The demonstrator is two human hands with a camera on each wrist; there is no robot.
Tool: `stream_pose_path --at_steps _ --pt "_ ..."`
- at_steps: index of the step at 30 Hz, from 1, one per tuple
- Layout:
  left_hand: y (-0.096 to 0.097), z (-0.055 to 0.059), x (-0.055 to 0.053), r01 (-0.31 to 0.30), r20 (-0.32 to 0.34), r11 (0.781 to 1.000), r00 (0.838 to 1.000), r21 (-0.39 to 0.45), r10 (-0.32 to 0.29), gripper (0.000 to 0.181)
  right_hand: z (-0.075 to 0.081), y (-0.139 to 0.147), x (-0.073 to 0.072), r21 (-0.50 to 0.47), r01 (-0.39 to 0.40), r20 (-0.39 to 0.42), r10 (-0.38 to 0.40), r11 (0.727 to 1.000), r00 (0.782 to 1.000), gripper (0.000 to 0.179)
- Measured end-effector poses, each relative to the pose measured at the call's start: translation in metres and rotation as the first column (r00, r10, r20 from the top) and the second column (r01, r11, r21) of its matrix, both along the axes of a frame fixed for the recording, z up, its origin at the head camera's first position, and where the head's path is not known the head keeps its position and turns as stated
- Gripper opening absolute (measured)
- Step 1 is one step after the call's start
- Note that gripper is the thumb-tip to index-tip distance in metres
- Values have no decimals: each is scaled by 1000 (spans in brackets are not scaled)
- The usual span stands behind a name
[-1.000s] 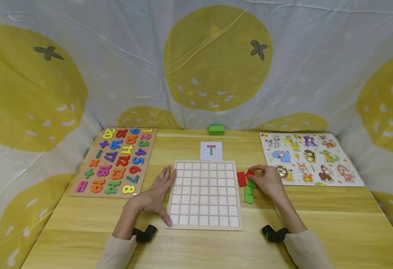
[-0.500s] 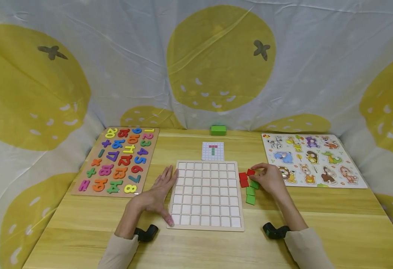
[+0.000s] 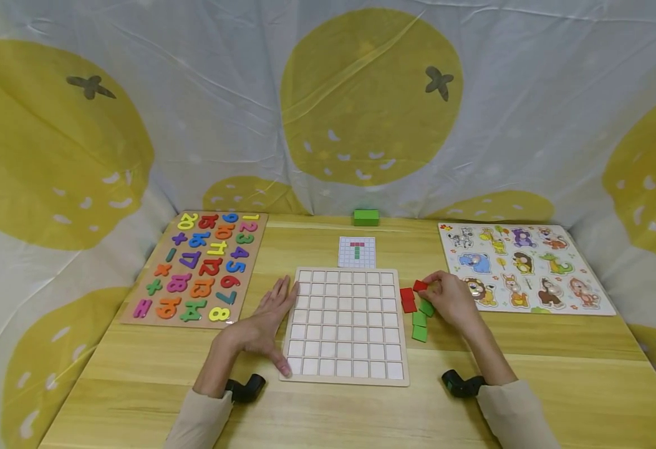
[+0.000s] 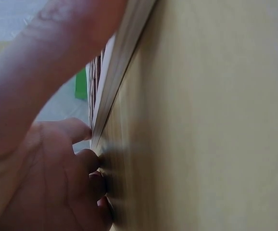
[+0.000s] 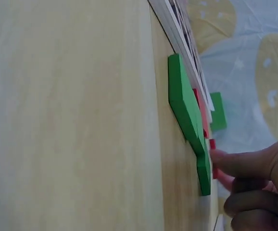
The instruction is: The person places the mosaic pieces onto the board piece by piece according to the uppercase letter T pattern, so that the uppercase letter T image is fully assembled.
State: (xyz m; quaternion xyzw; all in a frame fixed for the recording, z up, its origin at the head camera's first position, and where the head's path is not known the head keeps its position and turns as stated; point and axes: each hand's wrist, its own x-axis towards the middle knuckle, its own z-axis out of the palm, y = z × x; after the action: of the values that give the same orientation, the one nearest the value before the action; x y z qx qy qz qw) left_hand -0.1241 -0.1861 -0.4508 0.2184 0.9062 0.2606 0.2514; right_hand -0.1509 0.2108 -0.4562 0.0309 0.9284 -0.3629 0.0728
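A pale wooden grid board (image 3: 346,382) lies flat in the middle of the table. Along its left edge my left hand (image 3: 263,324) rests with the thumb and fingers spread, the thumb at the near left corner. To the right of the board, my right hand (image 3: 451,302) pinches a red square tile (image 5: 213,159) between thumb and forefinger. Two more red tiles (image 3: 408,300) lie against each other by the board's right edge. Just below the right fingers are several green tiles (image 3: 419,333) in a short chain. In the left wrist view, the thumb (image 4: 47,57) crosses the board's side.
A card (image 3: 356,252) printed with a red-and-green T touches the board's far edge. Behind it sits a green block (image 3: 366,217). A number puzzle (image 3: 196,268) lies at left, an animal puzzle (image 3: 524,268) at right, close to the right hand. A patterned cloth (image 3: 238,93) hangs behind.
The head view has shifted slightly, moving everything a little to the right. The red tile at my right fingertips shows more fully now. The left hand stays on the board's edge.
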Motion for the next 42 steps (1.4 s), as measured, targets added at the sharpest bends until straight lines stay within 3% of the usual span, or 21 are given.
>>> stream_pose_path --at_steps 5,9,15,27,35,42 --pt "0 0 0 -3 1 1000 1000 6 3 163 5 -17 -2 -71 -66 -70 61 995 996 28" --pt "0 0 0 0 0 1000 1000 4 0 163 11 -42 -4 -155 -128 -56 120 980 991 26" --pt "2 0 0 4 1 1000 1000 -17 -4 163 10 -71 -9 -187 -179 -50 172 966 984 23" --pt "2 0 0 -8 -6 1000 1000 -23 8 164 1 -88 -15 -163 -157 -35 153 974 988 21" --pt "1 -1 0 -11 1 1000 1000 -29 11 163 -3 -84 -18 -288 -119 22 131 950 991 23" --pt "1 -2 -1 -13 0 999 1000 -31 13 164 -7 -87 -20 -328 -101 35 119 939 992 22"
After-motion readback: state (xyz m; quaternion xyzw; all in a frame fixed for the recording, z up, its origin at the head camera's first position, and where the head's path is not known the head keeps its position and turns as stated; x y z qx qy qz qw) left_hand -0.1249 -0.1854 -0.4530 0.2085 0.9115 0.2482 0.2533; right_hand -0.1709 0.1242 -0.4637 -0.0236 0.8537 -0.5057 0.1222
